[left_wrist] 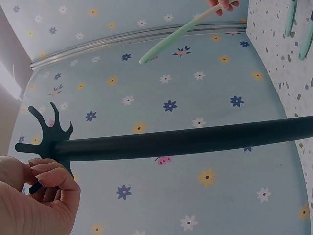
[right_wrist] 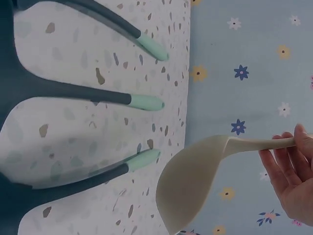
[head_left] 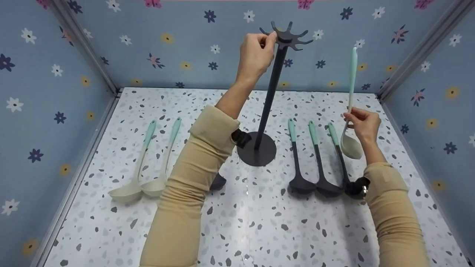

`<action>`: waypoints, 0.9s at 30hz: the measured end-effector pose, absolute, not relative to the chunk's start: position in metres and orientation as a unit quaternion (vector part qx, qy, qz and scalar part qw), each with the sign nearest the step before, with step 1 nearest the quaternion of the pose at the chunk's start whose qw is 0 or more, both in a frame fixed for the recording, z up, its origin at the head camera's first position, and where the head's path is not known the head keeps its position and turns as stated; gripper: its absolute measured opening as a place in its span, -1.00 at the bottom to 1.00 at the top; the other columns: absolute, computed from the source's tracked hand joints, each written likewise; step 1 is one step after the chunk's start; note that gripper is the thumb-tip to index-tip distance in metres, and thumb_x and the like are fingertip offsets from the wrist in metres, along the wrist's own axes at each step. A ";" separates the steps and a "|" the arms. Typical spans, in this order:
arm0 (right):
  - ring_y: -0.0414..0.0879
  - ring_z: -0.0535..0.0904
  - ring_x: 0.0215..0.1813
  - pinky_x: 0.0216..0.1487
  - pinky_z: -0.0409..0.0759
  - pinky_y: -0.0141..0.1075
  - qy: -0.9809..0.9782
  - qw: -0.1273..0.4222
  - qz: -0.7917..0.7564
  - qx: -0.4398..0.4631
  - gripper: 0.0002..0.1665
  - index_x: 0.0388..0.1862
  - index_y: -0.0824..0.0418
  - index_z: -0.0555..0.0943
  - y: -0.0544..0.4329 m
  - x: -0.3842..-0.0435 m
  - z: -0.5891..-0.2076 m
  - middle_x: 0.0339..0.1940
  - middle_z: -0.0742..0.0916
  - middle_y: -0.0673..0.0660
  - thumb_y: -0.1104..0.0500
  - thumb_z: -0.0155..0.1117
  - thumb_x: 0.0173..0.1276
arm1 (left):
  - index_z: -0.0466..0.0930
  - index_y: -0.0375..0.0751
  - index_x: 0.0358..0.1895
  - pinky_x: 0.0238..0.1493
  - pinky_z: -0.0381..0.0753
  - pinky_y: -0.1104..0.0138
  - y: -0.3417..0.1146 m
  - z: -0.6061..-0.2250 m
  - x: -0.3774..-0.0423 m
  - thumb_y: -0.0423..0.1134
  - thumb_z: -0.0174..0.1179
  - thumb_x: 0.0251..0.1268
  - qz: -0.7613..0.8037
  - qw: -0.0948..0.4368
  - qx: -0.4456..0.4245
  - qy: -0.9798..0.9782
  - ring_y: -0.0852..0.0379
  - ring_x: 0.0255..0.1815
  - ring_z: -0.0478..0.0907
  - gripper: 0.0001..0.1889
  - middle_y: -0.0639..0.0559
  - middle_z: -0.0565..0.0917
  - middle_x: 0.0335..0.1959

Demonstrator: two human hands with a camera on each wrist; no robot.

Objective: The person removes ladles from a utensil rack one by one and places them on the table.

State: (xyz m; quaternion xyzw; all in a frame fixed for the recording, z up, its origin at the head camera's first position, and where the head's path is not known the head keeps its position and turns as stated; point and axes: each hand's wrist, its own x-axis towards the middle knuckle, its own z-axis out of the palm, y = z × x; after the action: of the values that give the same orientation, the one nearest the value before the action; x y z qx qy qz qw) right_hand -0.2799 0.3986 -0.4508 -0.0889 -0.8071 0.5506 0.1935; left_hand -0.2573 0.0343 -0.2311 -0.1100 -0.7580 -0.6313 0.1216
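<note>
A dark utensil stand [head_left: 274, 85] rises from its round base on the table, topped by a ring of curved hooks. At that top, my left hand [head_left: 257, 55] pinches one of the hooks between thumb and fingers, as the left wrist view also shows. My right hand [head_left: 364, 122] grips the shaft of a cream ladle [head_left: 351, 146] with a mint handle. This ladle is held upright off the table, bowl down and handle up. Its bowl [right_wrist: 193, 183] fills the middle of the right wrist view.
Three dark ladles [head_left: 297, 159] with mint handles lie right of the stand, the rightmost partly behind my right wrist. Two cream ladles [head_left: 137, 167] lie at the left. One dark ladle bowl [head_left: 218, 182] shows beside my left sleeve. Flowered walls [head_left: 193, 48] enclose the table [head_left: 259, 222].
</note>
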 end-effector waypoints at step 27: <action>-0.33 0.56 -0.51 -0.71 0.44 -0.49 -0.894 0.112 0.380 -0.208 -0.52 -0.04 0.29 0.57 0.505 -0.264 -0.547 -0.38 0.68 0.10 0.06 0.32 0.10 | 0.39 -0.19 -0.67 -0.67 0.16 0.43 0.034 -0.232 -0.257 -0.22 -0.05 0.34 -0.630 0.123 -0.110 -0.759 0.22 -0.74 0.23 -0.65 0.05 0.32 -0.77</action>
State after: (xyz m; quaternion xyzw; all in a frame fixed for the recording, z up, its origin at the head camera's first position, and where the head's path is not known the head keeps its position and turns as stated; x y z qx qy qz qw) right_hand -0.2642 0.5053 -0.5470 -0.2080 -0.8942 0.3802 0.1124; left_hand -0.2568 0.0336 -0.2316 -0.1101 -0.7590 -0.6298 0.1227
